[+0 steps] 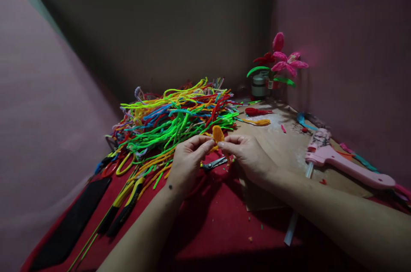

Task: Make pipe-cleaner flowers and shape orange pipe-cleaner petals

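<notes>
An orange pipe-cleaner petal (218, 134) stands upright between my two hands, above the red cloth. My left hand (190, 158) pinches its lower left side between thumb and fingers. From the right, my right hand (248, 154) pinches its lower right side, and a short orange end hangs below those fingers. Small scissors (214, 164) lie just under my hands, their handle partly hidden behind my left hand. Behind my left hand spreads a big heap of coloured pipe cleaners (180, 118).
A pink glue gun (349, 163) with a clear glue stick rests on a brown board (289, 143) at right. An orange petal (263, 122) and a red petal (253, 111) lie behind. Yellow-black pliers (128, 203) and a black pouch (73, 223) are at left. Pink pipe-cleaner flowers (289, 64) stand at the back.
</notes>
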`<state>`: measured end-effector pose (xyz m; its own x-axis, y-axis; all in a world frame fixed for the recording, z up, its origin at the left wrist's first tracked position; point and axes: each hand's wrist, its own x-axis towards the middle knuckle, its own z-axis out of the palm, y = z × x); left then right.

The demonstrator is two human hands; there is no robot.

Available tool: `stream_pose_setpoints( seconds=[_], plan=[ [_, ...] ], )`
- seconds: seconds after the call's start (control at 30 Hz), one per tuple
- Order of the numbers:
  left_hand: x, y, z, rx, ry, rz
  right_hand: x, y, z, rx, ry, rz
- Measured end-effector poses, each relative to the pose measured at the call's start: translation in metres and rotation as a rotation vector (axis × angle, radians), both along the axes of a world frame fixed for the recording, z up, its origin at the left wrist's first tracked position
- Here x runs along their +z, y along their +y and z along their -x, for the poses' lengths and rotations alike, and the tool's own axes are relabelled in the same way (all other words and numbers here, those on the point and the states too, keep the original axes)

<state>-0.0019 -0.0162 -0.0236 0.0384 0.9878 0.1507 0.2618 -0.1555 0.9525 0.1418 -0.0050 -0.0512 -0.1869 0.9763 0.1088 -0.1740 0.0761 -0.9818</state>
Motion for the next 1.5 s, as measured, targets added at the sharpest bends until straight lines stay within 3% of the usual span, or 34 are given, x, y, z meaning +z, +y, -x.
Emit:
stream_pose_setpoints(
  seconds=[0.2,0.47,0.67,0.93,1.13,1.37,1.5],
  plan=[
    [-0.002,0.002,0.0,-0.037,-0.124,0.047,0.001,-0.004,0.0,0.1,-0.042,-0.002],
    [-0.006,0.004,0.006,-0.145,-0.131,0.124,0.004,-0.006,-0.002,0.204,-0.146,-0.027],
    [-0.012,0.006,0.009,-0.198,-0.203,0.164,0.0,-0.003,-0.003,0.216,-0.167,-0.019],
    [-0.011,0.012,0.015,-0.241,-0.22,0.201,0.004,-0.005,-0.002,0.249,-0.178,0.023],
    [-0.002,0.008,0.012,-0.248,-0.168,0.265,0.001,-0.004,-0.002,0.28,-0.203,0.041],
    [-0.004,0.003,0.003,-0.159,-0.131,0.078,-0.002,-0.003,-0.001,0.289,-0.208,0.04],
    [-0.005,0.003,0.0,-0.059,0.018,-0.11,0.003,-0.008,0.0,0.231,-0.237,0.078]
  ],
)
